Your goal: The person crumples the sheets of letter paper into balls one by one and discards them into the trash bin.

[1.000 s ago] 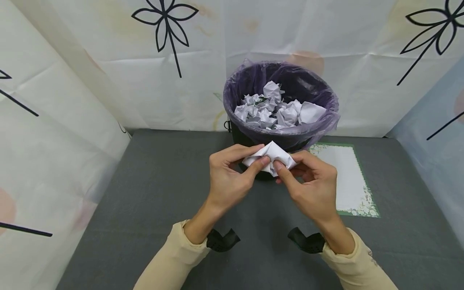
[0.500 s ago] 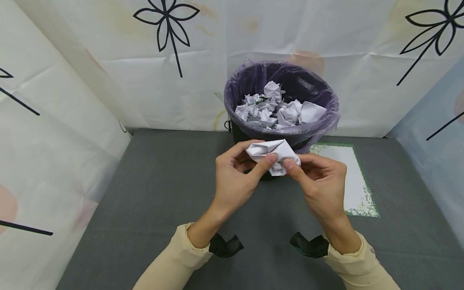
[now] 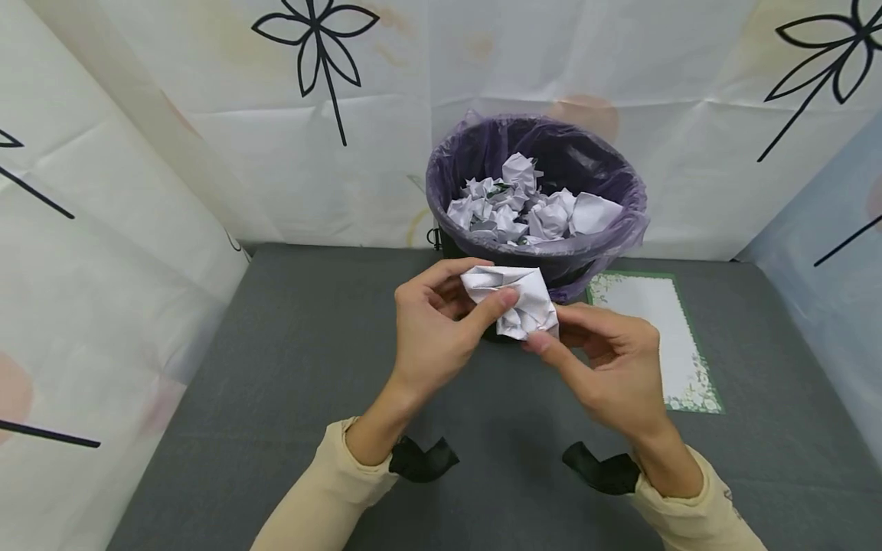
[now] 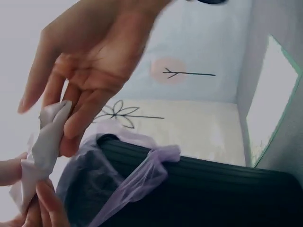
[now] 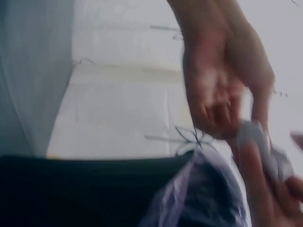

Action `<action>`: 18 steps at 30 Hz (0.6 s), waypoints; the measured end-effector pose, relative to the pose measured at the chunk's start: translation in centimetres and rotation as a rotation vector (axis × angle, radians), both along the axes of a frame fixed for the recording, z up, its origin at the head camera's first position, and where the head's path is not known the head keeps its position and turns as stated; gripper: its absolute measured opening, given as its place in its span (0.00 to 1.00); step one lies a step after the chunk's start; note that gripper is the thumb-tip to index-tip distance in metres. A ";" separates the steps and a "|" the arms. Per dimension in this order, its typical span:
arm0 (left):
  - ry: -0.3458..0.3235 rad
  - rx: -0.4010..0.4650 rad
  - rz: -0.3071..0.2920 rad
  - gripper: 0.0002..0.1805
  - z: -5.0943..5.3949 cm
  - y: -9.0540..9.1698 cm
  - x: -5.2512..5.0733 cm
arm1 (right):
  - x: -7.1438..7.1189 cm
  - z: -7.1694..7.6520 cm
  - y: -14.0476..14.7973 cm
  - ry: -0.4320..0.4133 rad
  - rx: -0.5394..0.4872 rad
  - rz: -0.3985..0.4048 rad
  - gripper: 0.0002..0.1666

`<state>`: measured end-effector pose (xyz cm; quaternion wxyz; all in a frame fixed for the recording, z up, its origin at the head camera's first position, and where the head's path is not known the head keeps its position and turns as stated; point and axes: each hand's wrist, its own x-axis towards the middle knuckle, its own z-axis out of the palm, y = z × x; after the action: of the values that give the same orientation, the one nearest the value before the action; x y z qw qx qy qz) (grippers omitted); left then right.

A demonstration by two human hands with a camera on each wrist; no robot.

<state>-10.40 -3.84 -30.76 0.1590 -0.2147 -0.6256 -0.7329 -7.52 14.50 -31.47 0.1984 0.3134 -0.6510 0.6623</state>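
A folded, crumpled piece of white paper (image 3: 527,302) is held up in front of the bin between both hands. My left hand (image 3: 434,329) pinches its left side, the thumb lying across the near face and the other fingers behind. On the lower right, my right hand (image 3: 613,363) pinches the paper's edge between thumb and fingers. Seen from the side in the left wrist view, the same white paper (image 4: 45,142) looks flattish, with fingers at both ends. In the right wrist view the paper (image 5: 280,164) is blurred and partly covered by fingers.
Behind the hands stands a black bin with a purple liner (image 3: 592,260), holding several crumpled white papers (image 3: 547,214). A white sheet with a green floral border (image 3: 648,337) lies right of it on the grey table (image 3: 310,344). Patterned cloth walls (image 3: 227,153) enclose the table.
The paper has turned and shows a broader face, after shifting right and then back left. My right thumb has slid down to its lower edge, and the right hand has moved right.
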 end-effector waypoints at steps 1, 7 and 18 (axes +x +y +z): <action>-0.053 0.025 -0.034 0.17 0.2 -0.3 -0.1 | -0.1 0.0 0.4 0.009 0.022 0.073 0.17; -0.274 0.108 -0.229 0.16 1.2 -1.3 -0.1 | -0.6 0.2 2.3 0.113 0.155 0.288 0.24; -0.253 0.102 -0.359 0.16 1.4 -1.4 0.3 | -1.2 0.7 0.9 0.420 0.172 -0.060 0.48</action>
<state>-10.11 -5.27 -29.32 -0.0431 -0.2207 -0.5546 -0.8011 -8.75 15.40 -30.74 0.3218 0.4406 -0.6585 0.5184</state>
